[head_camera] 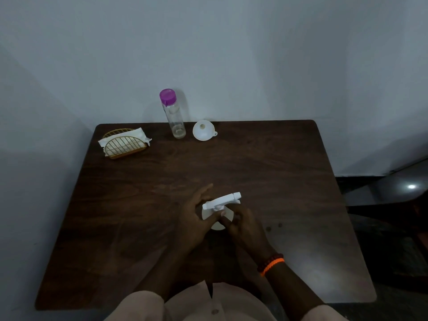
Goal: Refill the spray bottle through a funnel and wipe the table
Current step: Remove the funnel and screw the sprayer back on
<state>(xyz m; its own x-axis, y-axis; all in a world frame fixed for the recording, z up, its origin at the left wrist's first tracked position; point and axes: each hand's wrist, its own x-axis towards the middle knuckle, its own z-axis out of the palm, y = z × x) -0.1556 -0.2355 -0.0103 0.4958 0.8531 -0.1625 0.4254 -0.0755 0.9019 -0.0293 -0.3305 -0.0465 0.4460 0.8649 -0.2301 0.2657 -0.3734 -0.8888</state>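
A white spray bottle (220, 205) stands in the middle of the dark wooden table (289, 181), its trigger head pointing right and away. My left hand (194, 218) wraps around the bottle's left side. My right hand (243, 225) grips it from the right, just under the spray head, fingers curled at the neck. A white funnel (203, 130) lies mouth-up at the table's far edge. Beside it, on its left, stands a clear bottle with a purple cap (173, 114), nearly empty. White napkins sit in a gold wire holder (125, 144) at the far left.
A pale wall rises right behind the table's far edge. To the right of the table lies a dark floor with a bright reflection (411, 186). An orange and dark bead bracelet (271, 265) circles my right wrist.
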